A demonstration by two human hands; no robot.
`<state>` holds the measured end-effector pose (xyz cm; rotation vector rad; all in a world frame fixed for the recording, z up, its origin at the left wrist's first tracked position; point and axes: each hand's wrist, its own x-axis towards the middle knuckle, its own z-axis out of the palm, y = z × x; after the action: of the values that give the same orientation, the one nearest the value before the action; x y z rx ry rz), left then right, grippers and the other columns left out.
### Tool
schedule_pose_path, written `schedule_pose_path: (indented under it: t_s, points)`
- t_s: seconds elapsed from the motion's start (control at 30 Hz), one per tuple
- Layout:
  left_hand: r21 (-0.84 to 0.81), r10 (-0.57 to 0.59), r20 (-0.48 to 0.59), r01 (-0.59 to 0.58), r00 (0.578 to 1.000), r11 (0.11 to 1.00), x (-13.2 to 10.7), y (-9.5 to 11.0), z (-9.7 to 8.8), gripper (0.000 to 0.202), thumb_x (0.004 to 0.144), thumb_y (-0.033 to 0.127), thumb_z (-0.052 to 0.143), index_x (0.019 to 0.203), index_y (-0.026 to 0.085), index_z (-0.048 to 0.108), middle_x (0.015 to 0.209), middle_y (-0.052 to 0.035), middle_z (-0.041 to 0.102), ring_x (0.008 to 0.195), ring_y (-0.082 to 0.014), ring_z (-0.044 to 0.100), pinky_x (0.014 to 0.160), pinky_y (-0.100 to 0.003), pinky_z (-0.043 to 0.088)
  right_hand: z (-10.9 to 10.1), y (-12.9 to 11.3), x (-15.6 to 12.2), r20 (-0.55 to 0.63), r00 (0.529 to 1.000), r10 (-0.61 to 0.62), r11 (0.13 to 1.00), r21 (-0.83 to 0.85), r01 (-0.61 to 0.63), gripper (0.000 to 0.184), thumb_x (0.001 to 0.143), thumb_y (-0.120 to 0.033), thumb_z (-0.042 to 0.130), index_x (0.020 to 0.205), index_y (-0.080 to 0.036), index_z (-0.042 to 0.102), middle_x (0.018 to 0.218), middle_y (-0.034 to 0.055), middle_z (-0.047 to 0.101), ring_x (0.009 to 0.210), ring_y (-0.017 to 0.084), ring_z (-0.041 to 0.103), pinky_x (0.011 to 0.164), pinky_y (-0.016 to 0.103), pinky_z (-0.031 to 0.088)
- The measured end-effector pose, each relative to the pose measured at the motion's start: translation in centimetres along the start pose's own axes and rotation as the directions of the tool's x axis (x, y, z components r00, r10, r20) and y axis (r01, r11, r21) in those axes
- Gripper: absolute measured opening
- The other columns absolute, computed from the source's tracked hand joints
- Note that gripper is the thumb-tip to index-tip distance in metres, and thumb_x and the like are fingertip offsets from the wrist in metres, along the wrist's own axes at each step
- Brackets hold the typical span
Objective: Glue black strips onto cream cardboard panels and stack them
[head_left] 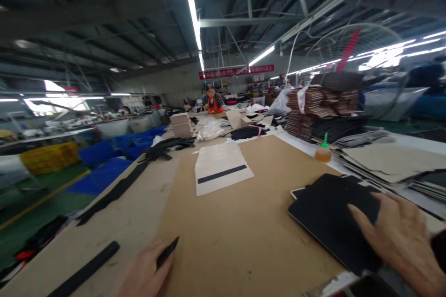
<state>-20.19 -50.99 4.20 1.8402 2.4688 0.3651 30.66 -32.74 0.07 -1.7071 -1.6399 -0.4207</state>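
Observation:
My left hand [148, 267], partly blurred at the bottom edge, is closed on a black strip [167, 251] whose pointed end sticks out past the fingers. Left of it a longer black strip [87, 269] lies on the table. My right hand [400, 229] rests with thumb and fingers apart on a stack of black panels [334, 216] with notched edges. Between the hands and farther off lies a pale sheet [221, 155] with a black band [222, 173] across it.
Brown board [251, 232] covers the table. To the right stand a glue bottle with a green nozzle [323, 151], beige panels [393, 158] and stacked brown pieces [303, 111]. Black strips [114, 192] line the left edge, beside blue bins [104, 171]. A person [213, 101] is at the far end.

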Motion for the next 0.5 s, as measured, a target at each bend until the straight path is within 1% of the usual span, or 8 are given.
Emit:
schedule_pose_path:
  t_s: [0.07,0.1,0.17,0.23,0.27,0.33,0.4,0.5]
  points:
    - [0.057,0.032,0.061,-0.035,0.998,0.998,3.8,1.0,-0.5,0.042,0.094,0.034,0.032,0.117,0.022,0.065,0.118,-0.0060,0.069,0.113,-0.0222,0.062,0.102,-0.037,0.047,0.6,-4.6,1.4,0.043,0.972,-0.232,0.961,0.163,0.223,0.053,0.089,-0.049,0.042,0.126,-0.013,0.052,0.125,0.0248,0.053,0.124,0.040,0.046,0.105,0.053,0.037]
    - [0.070,0.009,0.064,-0.013,0.998,0.997,5.9,1.6,-0.5,0.039,0.095,0.033,0.034,0.115,0.021,0.065,0.114,-0.0069,0.070,0.109,-0.0213,0.064,0.098,-0.035,0.048,1.1,-7.5,2.4,0.105,0.926,-0.363,0.910,0.255,0.328,0.050,0.089,-0.046,0.043,0.126,-0.014,0.052,0.126,0.0221,0.055,0.124,0.037,0.048,0.107,0.050,0.036]
    - [0.097,-0.029,0.045,0.025,0.999,0.995,10.2,2.7,0.1,0.033,0.096,0.031,0.039,0.111,0.019,0.066,0.111,-0.0093,0.070,0.108,-0.0213,0.063,0.096,-0.035,0.048,3.0,-13.3,4.4,0.272,0.781,-0.562,0.805,0.399,0.440,0.048,0.088,-0.039,0.046,0.129,-0.014,0.053,0.130,0.0181,0.056,0.124,0.032,0.050,0.109,0.047,0.034]
    - [0.121,-0.039,0.028,0.035,0.999,0.992,13.8,3.5,1.2,0.029,0.096,0.035,0.046,0.109,0.018,0.065,0.112,-0.0097,0.067,0.110,-0.0220,0.061,0.098,-0.040,0.047,6.0,-18.5,6.4,0.450,0.619,-0.644,0.759,0.480,0.440,0.054,0.087,-0.036,0.050,0.135,-0.013,0.050,0.138,0.0173,0.054,0.128,0.030,0.048,0.110,0.045,0.033]
    - [0.130,-0.035,0.023,0.032,0.999,0.991,15.3,3.8,1.8,0.030,0.096,0.038,0.050,0.111,0.017,0.064,0.114,-0.0089,0.066,0.110,-0.0225,0.061,0.098,-0.045,0.047,7.8,-20.5,7.3,0.515,0.562,-0.647,0.760,0.497,0.420,0.055,0.087,-0.037,0.052,0.136,-0.013,0.049,0.140,0.0170,0.053,0.130,0.029,0.047,0.110,0.043,0.034]
    - [0.139,-0.026,0.018,0.024,0.999,0.990,17.4,4.2,3.1,0.033,0.094,0.042,0.055,0.115,0.017,0.061,0.119,-0.0082,0.063,0.110,-0.0231,0.059,0.098,-0.049,0.047,11.6,-23.3,8.4,0.578,0.521,-0.627,0.778,0.489,0.394,0.049,0.090,-0.037,0.049,0.133,-0.013,0.053,0.135,0.0164,0.058,0.125,0.027,0.052,0.105,0.040,0.039]
    - [0.146,-0.023,0.017,0.020,1.000,0.989,18.4,4.4,4.1,0.035,0.093,0.042,0.056,0.118,0.018,0.059,0.122,-0.0085,0.061,0.112,-0.0237,0.058,0.098,-0.049,0.047,14.7,-24.7,8.9,0.612,0.525,-0.591,0.807,0.457,0.375,0.043,0.094,-0.036,0.042,0.125,-0.010,0.057,0.125,0.0183,0.063,0.117,0.026,0.058,0.099,0.039,0.043]
    - [0.155,-0.012,0.026,0.007,1.000,0.988,18.3,4.2,4.7,0.034,0.093,0.041,0.057,0.118,0.018,0.059,0.123,-0.0086,0.060,0.113,-0.0241,0.057,0.098,-0.050,0.047,16.8,-25.1,8.3,0.642,0.517,-0.567,0.824,0.427,0.373,0.047,0.098,-0.039,0.034,0.116,-0.005,0.061,0.119,0.0226,0.065,0.115,0.028,0.059,0.098,0.040,0.043]
